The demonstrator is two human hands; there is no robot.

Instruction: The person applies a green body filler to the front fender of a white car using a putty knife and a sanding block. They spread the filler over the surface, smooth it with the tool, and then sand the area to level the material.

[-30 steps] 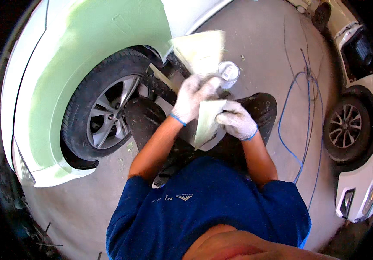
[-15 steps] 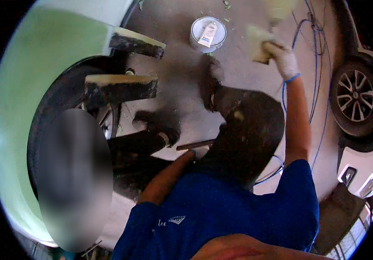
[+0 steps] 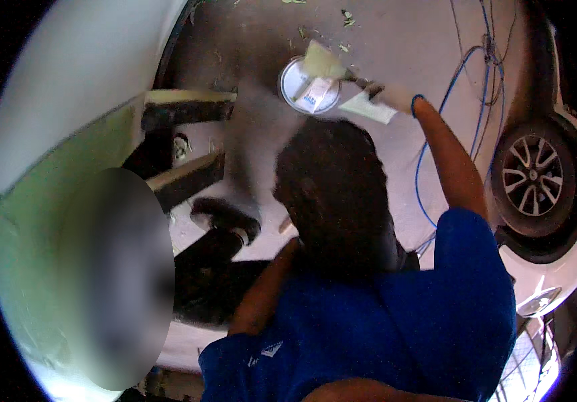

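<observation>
Right hand (image 3: 392, 98): fingers clamped on scraper (image 3: 322, 61) | Scraper: above white tin (image 3: 290, 84) | Left hand: behind the knee (image 3: 335, 174), I can't tell its fingers | Best: hold firm, go slow

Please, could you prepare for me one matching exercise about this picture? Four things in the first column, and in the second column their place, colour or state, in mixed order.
Column 1
1. Small tube
2. Right hand
3. Looped cord
4. Spoked wheel

Column 2
A. Blue, lying on the floor
B. On the white car at the right side of the picture
C. On the lid of a round tin
D. Holding a flat tool with a pale blade

Right pairs: 1-C, 2-D, 3-A, 4-B
</observation>
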